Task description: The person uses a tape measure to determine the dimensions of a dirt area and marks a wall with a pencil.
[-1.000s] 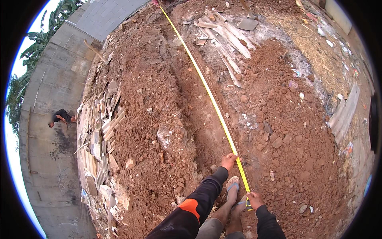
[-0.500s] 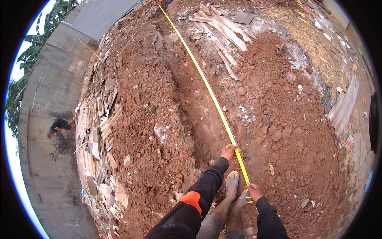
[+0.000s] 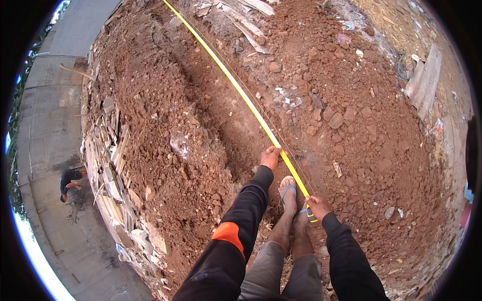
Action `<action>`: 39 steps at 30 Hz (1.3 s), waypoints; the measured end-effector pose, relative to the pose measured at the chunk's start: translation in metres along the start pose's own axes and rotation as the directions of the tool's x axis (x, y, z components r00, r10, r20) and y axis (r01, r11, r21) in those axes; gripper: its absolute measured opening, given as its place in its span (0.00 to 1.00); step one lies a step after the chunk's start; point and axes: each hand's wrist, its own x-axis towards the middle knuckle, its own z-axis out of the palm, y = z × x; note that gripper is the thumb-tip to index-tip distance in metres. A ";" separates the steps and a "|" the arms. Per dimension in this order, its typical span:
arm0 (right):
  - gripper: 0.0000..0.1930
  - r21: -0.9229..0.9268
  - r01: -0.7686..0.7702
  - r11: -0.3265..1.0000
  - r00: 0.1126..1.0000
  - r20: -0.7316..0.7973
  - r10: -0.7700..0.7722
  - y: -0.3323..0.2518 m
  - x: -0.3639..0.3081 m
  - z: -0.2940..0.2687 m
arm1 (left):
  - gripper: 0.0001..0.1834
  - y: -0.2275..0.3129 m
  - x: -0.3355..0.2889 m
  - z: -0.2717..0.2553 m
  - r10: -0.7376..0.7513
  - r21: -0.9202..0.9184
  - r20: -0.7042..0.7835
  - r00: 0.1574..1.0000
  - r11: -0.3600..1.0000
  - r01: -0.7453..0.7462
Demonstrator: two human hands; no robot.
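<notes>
A yellow tape measure blade (image 3: pixel 241 92) stretches taut from the top of the view down to my hands, over a shallow trench in reddish-brown soil. My left hand (image 3: pixel 270 157) is closed on the blade, pinching it at the edge. Nearer to me, my right hand (image 3: pixel 318 206) grips the blade's near end just by the yellow and black tape case (image 3: pixel 312 215), which is partly hidden by the fingers. Beside the blade, on its right, runs a thin string (image 3: pixel 257 103). The tape's far end lies outside the picture.
My sandalled feet (image 3: pixel 288 193) stand on loose soil. Broken boards and rubble (image 3: pixel 113 183) line the left side, before a concrete wall (image 3: pixel 47 120) where another person (image 3: pixel 71 181) bends over. Old planks (image 3: pixel 243 22) lie ahead; a weathered board (image 3: pixel 425 83) rests at the right.
The view has shifted, so the ground ahead sits higher and further left. A hand at the tape's far end has left the picture. The string now shows. Both my hands keep their hold.
</notes>
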 end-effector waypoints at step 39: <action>0.21 0.196 -0.245 0.949 0.963 -0.062 0.262 0.297 -0.045 0.039 | 0.15 -0.097 0.106 0.002 -0.030 0.185 -0.087 0.996 0.982 0.046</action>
